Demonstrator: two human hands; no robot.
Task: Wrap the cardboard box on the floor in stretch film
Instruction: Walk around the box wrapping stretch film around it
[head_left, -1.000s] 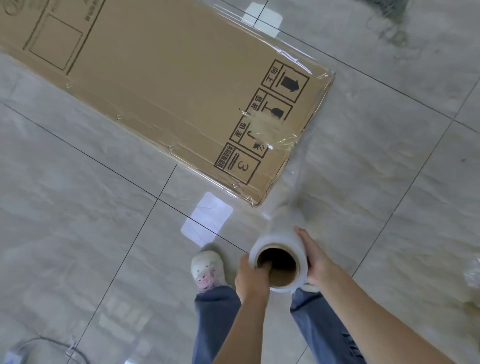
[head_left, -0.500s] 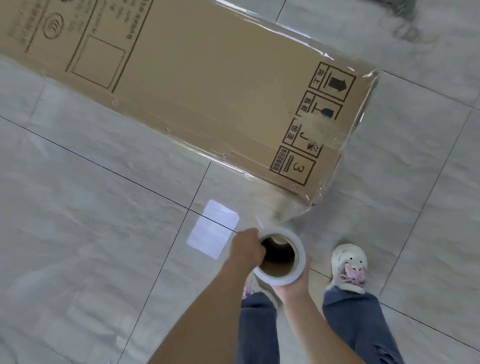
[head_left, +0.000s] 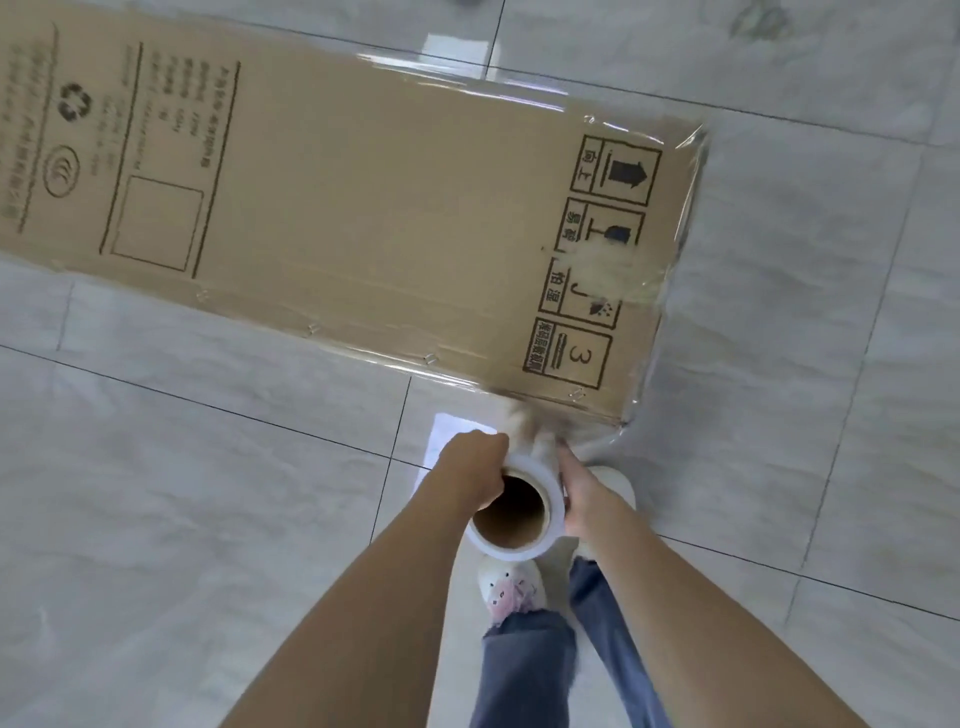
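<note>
A long flat cardboard box (head_left: 363, 208) lies on the tiled floor, its right end carrying black handling symbols and covered in clear stretch film (head_left: 680, 218). The stretch film roll (head_left: 511, 512), white with a brown cardboard core, is held upright just below the box's near right corner. My left hand (head_left: 475, 470) grips the roll's left side and my right hand (head_left: 584, 493) grips its right side. A sheet of film runs from the roll up to the box corner.
Grey marble-look floor tiles (head_left: 182, 519) with dark grout lines surround the box. My feet in white shoes (head_left: 511, 587) and blue jeans legs stand directly under the roll. A bright light reflection (head_left: 441, 441) sits on the floor beside my left hand.
I have walked leftward along the box's near long side, so the box end shifted right in view. The roll stays in both hands, now closer to the near corner.
</note>
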